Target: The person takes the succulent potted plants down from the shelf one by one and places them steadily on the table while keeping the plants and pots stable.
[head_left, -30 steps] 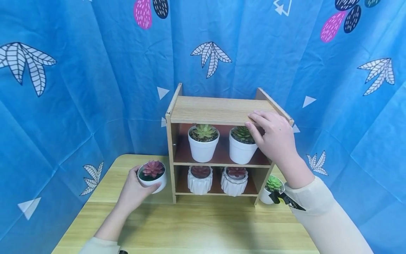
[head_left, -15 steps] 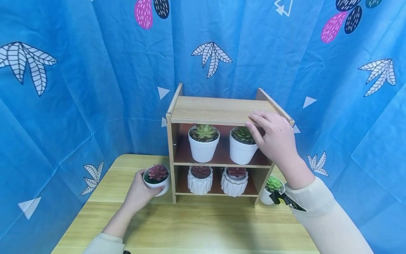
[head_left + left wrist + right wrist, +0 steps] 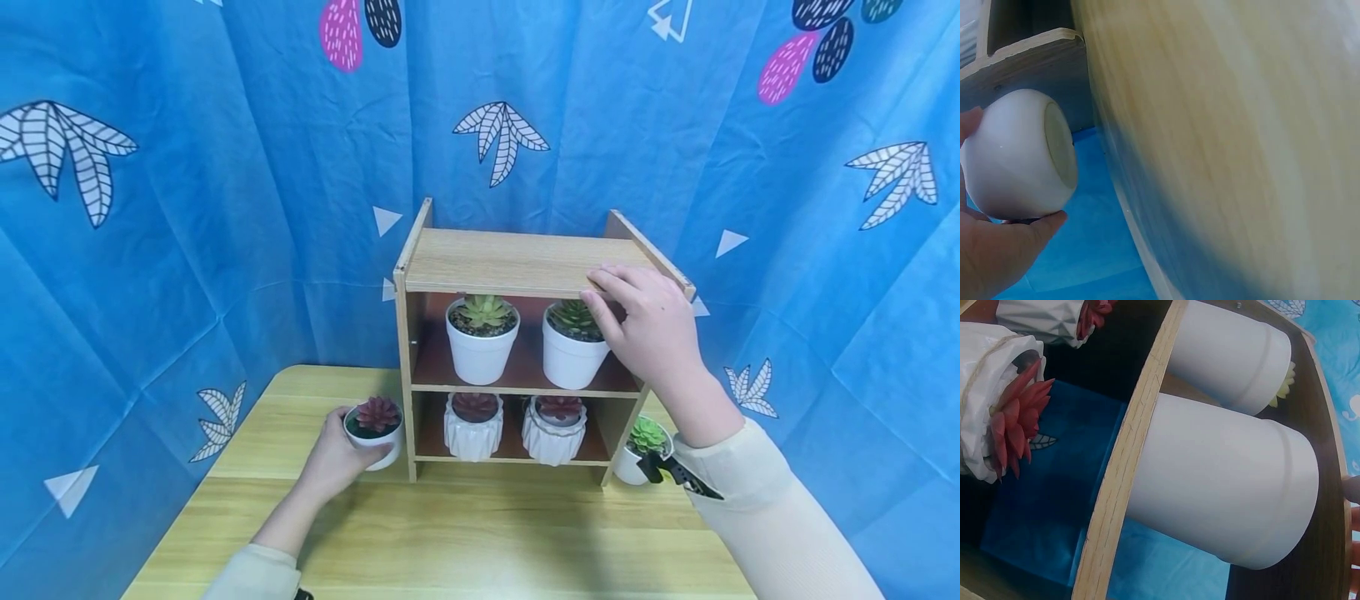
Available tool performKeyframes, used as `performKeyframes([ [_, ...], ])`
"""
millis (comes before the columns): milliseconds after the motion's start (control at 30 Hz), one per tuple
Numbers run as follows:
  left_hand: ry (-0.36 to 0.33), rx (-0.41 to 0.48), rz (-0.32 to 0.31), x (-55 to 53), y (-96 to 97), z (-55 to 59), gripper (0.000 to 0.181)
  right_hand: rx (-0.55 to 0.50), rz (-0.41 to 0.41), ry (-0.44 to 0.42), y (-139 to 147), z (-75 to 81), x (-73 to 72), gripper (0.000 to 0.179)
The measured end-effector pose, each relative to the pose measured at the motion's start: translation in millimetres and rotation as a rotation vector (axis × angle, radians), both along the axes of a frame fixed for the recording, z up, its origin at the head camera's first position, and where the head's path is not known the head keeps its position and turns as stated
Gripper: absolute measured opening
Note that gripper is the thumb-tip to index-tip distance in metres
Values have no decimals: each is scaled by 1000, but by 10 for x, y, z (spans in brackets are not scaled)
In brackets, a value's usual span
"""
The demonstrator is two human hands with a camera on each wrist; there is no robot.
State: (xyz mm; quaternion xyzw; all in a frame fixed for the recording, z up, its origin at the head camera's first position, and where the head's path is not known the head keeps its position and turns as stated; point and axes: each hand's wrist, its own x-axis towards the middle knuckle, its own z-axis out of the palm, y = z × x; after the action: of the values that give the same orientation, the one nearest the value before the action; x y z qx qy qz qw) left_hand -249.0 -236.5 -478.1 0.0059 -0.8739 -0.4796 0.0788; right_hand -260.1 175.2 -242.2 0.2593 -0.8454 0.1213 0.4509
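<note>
My left hand (image 3: 337,454) holds a small white pot (image 3: 386,450) with a dark red succulent (image 3: 377,412), thumb on the near side, just left of the wooden shelf (image 3: 525,260). The left wrist view shows the underside of the white pot (image 3: 1013,153), raised off the table. My right hand (image 3: 651,321) grips the front edge of the shelf's top board near its right end, fingers on top and thumb at the edge. Below it stands a white pot (image 3: 570,358) with a dark green succulent. A white pot (image 3: 480,357) with a pale green succulent is beside it.
Two ribbed white pots, the left one (image 3: 472,433) and the right one (image 3: 553,437), hold red succulents on the lower tier. A bright green succulent (image 3: 647,433) in a white pot stands right of the shelf. Blue curtain (image 3: 300,208) surrounds the wooden table (image 3: 450,533).
My left hand has carried the small pot rightward and slightly nearer me, close to the shelf's left side panel. The right hand has stayed on the top board.
</note>
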Motion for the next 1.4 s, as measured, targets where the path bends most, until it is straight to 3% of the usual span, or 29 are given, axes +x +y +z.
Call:
performKeyframes([
  [600, -19, -10, -74, -71, -20, -111, 96, 5, -6, -8, -9, -13, -6, 33],
  [867, -59, -14, -73, -92, 3, -133, 98, -3, -4, -14, -14, -3, 1, 32],
  [1400, -100, -48, -105, -69, -29, -48, 105, 1, 1, 6, -9, -1, -4, 34],
])
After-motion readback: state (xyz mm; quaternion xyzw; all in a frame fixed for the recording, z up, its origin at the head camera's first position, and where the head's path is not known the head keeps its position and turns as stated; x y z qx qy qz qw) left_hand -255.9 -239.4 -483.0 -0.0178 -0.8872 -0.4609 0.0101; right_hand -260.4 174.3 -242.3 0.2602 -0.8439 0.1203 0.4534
